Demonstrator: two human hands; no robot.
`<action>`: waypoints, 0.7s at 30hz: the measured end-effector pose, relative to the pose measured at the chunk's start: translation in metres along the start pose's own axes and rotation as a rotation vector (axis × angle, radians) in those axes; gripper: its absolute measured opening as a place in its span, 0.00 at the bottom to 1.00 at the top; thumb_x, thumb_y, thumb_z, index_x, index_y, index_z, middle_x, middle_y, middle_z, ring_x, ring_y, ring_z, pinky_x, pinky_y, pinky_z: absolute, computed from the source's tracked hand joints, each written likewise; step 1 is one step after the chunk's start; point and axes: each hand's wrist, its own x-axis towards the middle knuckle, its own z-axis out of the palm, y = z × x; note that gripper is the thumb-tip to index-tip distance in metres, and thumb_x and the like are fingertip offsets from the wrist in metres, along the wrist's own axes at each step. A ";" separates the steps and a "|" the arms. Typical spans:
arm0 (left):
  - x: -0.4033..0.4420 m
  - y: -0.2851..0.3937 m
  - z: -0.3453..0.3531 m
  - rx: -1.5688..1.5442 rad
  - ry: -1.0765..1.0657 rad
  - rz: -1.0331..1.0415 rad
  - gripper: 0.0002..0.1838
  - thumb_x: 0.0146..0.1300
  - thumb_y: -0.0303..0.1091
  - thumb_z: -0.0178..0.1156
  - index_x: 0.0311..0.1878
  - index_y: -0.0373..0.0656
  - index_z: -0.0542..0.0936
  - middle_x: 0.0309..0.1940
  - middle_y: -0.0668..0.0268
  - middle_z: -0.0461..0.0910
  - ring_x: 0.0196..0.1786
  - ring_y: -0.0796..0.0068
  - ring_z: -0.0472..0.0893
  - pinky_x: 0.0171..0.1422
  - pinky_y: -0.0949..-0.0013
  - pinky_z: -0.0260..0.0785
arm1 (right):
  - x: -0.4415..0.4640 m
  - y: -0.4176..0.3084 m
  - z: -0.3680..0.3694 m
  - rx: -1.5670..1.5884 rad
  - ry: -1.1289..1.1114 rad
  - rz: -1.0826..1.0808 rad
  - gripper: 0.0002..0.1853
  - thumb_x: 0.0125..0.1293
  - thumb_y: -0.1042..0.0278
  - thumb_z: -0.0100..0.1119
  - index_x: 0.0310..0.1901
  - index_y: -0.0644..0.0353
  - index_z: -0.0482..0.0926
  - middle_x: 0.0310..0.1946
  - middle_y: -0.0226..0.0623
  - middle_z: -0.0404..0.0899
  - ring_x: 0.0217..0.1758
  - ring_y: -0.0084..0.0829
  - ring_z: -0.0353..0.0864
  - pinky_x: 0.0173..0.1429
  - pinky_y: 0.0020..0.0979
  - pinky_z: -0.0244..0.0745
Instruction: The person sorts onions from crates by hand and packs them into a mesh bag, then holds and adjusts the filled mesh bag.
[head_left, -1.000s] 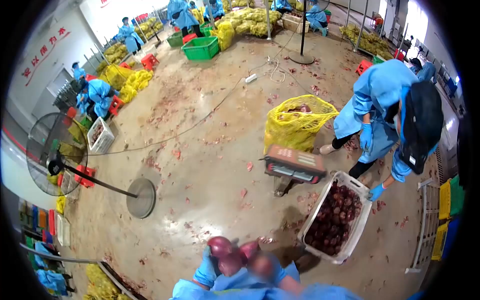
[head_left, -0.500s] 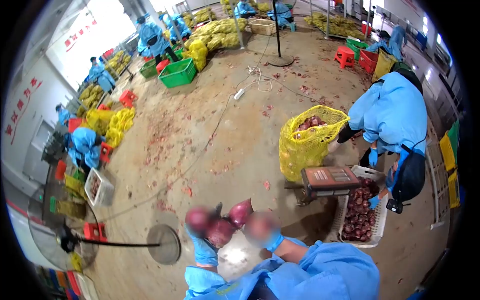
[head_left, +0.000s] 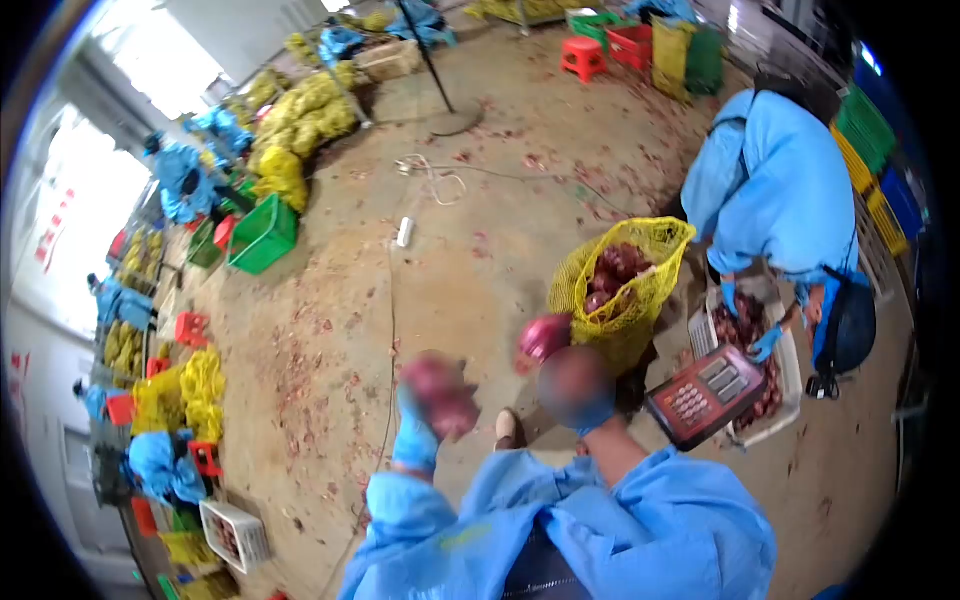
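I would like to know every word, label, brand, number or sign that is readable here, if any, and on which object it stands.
No text can be read.
Red lettering on the white wall at far left: too blurred to read.
Keypad of the weighing scale: key markings too small and blurred.
Display windows on the scale: no digits can be made out.

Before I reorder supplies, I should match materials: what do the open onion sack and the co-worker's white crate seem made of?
Sack: probably plastic netting, fairly dull; its yellow wall shows an open mesh. Crate: probably moulded plastic, matte; its pale walls look stiff and slotted.
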 end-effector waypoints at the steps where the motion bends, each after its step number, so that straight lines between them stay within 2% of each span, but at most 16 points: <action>1: 0.031 0.007 0.003 0.053 -0.063 -0.055 0.28 0.54 0.58 0.43 0.44 0.42 0.71 0.38 0.55 0.72 0.41 0.57 0.72 0.44 0.56 0.66 | -0.002 0.016 0.027 -0.049 0.034 0.033 0.10 0.51 0.64 0.51 0.34 0.58 0.73 0.29 0.38 0.72 0.32 0.36 0.72 0.35 0.37 0.69; 3: 0.098 0.007 0.005 -0.040 -0.361 -0.191 0.35 0.54 0.60 0.46 0.53 0.38 0.64 0.44 0.60 0.70 0.45 0.67 0.72 0.55 0.63 0.60 | 0.016 0.036 0.042 -0.069 0.230 0.123 0.10 0.49 0.64 0.52 0.33 0.57 0.74 0.30 0.39 0.73 0.34 0.38 0.73 0.38 0.37 0.69; 4: 0.131 0.008 0.006 -0.070 -0.505 -0.263 0.39 0.54 0.62 0.47 0.57 0.36 0.61 0.48 0.62 0.70 0.47 0.72 0.72 0.60 0.66 0.58 | 0.021 0.041 0.040 -0.128 0.219 0.244 0.11 0.51 0.64 0.51 0.36 0.58 0.73 0.32 0.39 0.73 0.35 0.37 0.73 0.39 0.36 0.70; 5: 0.134 0.020 0.045 0.104 -0.402 -0.332 0.36 0.55 0.61 0.45 0.55 0.37 0.64 0.47 0.61 0.71 0.47 0.70 0.72 0.58 0.66 0.60 | 0.026 0.042 0.037 -0.177 0.205 0.373 0.12 0.52 0.64 0.51 0.38 0.59 0.73 0.34 0.39 0.73 0.37 0.36 0.73 0.41 0.36 0.70; 6: 0.165 0.007 0.051 0.238 -0.555 -0.243 0.35 0.56 0.61 0.45 0.54 0.39 0.65 0.47 0.61 0.72 0.47 0.70 0.72 0.57 0.66 0.61 | 0.022 0.053 0.062 -0.193 0.203 0.397 0.12 0.52 0.64 0.51 0.38 0.59 0.73 0.34 0.39 0.73 0.37 0.36 0.73 0.41 0.36 0.70; 7: 0.192 -0.006 0.058 0.305 -0.640 -0.215 0.34 0.56 0.60 0.45 0.54 0.39 0.66 0.46 0.61 0.72 0.47 0.69 0.72 0.56 0.66 0.62 | 0.009 0.068 0.107 0.436 0.462 0.665 0.14 0.55 0.65 0.49 0.43 0.59 0.71 0.37 0.39 0.73 0.39 0.36 0.73 0.43 0.36 0.70; 8: 0.218 -0.018 0.064 0.370 -0.725 -0.181 0.33 0.56 0.60 0.45 0.54 0.40 0.67 0.46 0.61 0.72 0.47 0.69 0.72 0.55 0.66 0.63 | -0.006 0.076 0.118 0.756 0.574 0.796 0.15 0.56 0.65 0.48 0.45 0.60 0.70 0.38 0.39 0.73 0.41 0.36 0.73 0.44 0.36 0.70; 9: 0.236 -0.027 0.077 0.312 -0.706 -0.456 0.32 0.57 0.60 0.45 0.53 0.41 0.68 0.46 0.61 0.73 0.47 0.69 0.73 0.54 0.65 0.64 | -0.022 0.085 0.128 1.065 0.747 0.915 0.16 0.57 0.66 0.48 0.47 0.60 0.69 0.40 0.39 0.72 0.42 0.36 0.73 0.45 0.36 0.70; 11: 0.273 -0.056 0.095 0.268 -0.700 -0.750 0.31 0.57 0.59 0.45 0.52 0.42 0.69 0.45 0.61 0.74 0.46 0.69 0.73 0.53 0.65 0.65 | -0.020 0.110 0.153 1.316 0.887 1.129 0.16 0.58 0.65 0.46 0.48 0.60 0.68 0.42 0.39 0.71 0.44 0.35 0.72 0.47 0.36 0.68; 12: 0.287 -0.073 0.102 0.290 -0.619 -0.730 0.27 0.55 0.58 0.50 0.46 0.43 0.71 0.37 0.65 0.73 0.39 0.73 0.73 0.44 0.70 0.66 | -0.016 0.124 0.164 1.373 0.886 1.187 0.17 0.59 0.64 0.45 0.49 0.60 0.67 0.43 0.39 0.70 0.45 0.35 0.71 0.48 0.36 0.67; 13: 0.300 -0.087 0.106 0.307 -0.535 -0.711 0.24 0.52 0.56 0.55 0.39 0.44 0.73 0.28 0.68 0.73 0.31 0.77 0.73 0.36 0.74 0.67 | -0.016 0.134 0.174 1.421 0.853 1.200 0.17 0.59 0.64 0.45 0.50 0.60 0.66 0.44 0.39 0.69 0.46 0.35 0.70 0.49 0.36 0.67; 14: 0.299 -0.074 0.125 0.386 -0.666 -0.838 0.21 0.54 0.52 0.55 0.41 0.44 0.74 0.31 0.70 0.74 0.34 0.78 0.73 0.39 0.76 0.66 | -0.015 0.144 0.182 1.468 0.821 1.193 0.18 0.60 0.64 0.44 0.50 0.60 0.65 0.45 0.39 0.69 0.47 0.35 0.70 0.50 0.36 0.66; 15: 0.318 -0.089 0.136 0.391 -0.687 -0.848 0.21 0.54 0.52 0.55 0.41 0.44 0.74 0.31 0.70 0.74 0.34 0.78 0.73 0.39 0.76 0.66 | -0.014 0.154 0.190 1.522 0.780 1.166 0.18 0.60 0.63 0.43 0.51 0.59 0.64 0.46 0.39 0.68 0.48 0.35 0.69 0.51 0.36 0.65; 17: 0.332 -0.117 0.124 0.485 -0.517 -0.835 0.16 0.58 0.45 0.51 0.42 0.43 0.74 0.31 0.69 0.74 0.33 0.78 0.73 0.40 0.75 0.66 | -0.025 0.149 0.203 1.621 0.707 1.114 0.19 0.61 0.62 0.41 0.52 0.59 0.62 0.47 0.39 0.66 0.49 0.35 0.68 0.52 0.36 0.64; 18: 0.336 -0.119 0.130 0.504 -0.577 -0.872 0.12 0.59 0.37 0.48 0.41 0.42 0.74 0.32 0.67 0.74 0.35 0.76 0.74 0.42 0.74 0.66 | -0.030 0.147 0.207 1.663 0.679 1.085 0.19 0.61 0.62 0.41 0.53 0.59 0.62 0.48 0.39 0.65 0.50 0.35 0.67 0.53 0.36 0.63; 21: 0.324 -0.107 0.167 0.630 -0.590 -0.979 0.12 0.59 0.37 0.47 0.42 0.41 0.73 0.34 0.66 0.74 0.37 0.76 0.73 0.43 0.74 0.66 | -0.044 0.140 0.211 1.720 0.647 1.019 0.20 0.63 0.61 0.38 0.55 0.59 0.59 0.51 0.39 0.63 0.53 0.34 0.65 0.56 0.36 0.61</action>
